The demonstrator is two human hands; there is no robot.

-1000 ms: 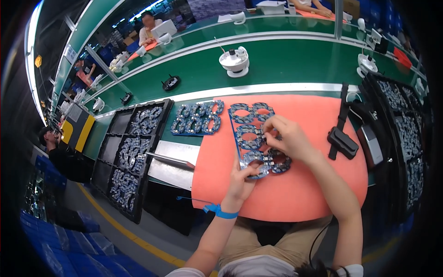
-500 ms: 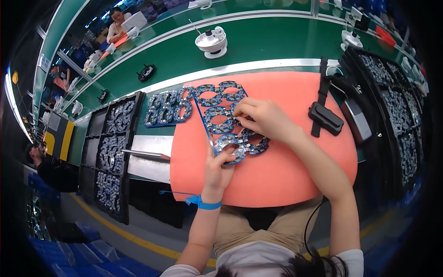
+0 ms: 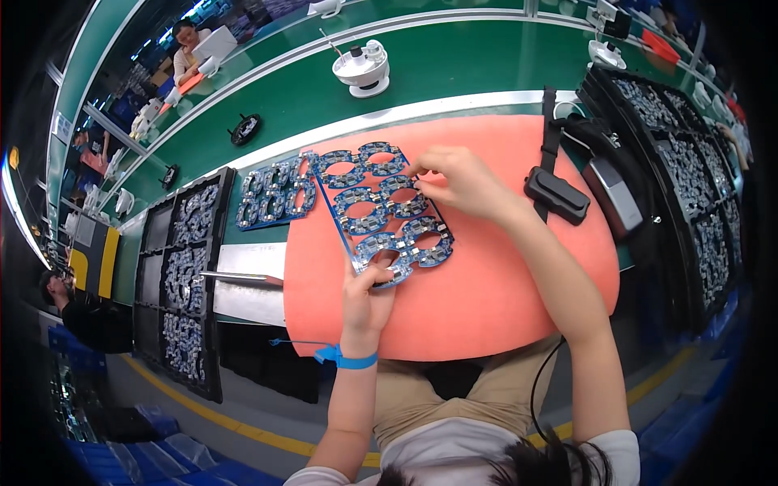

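The left hand [image 3: 366,296] pinches the near edge of a blue circuit-board panel [image 3: 381,212] of ring-shaped boards, fingers closed on it. The right hand [image 3: 459,180] grips the panel's far side with curled fingers (thumb hidden). The panel lies on an orange mat [image 3: 486,283] on the worktop; beyond the left fingers sits a second panel [image 3: 275,194].

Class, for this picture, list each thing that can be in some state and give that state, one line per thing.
Blue panel of ring boards: flat on the orange mat, held at both ends.
Left hand: gripping the panel's near edge.
Right hand: fingertips on the panel's far rings.
Second blue panel: lying untouched.
Black trays: filled with boards.
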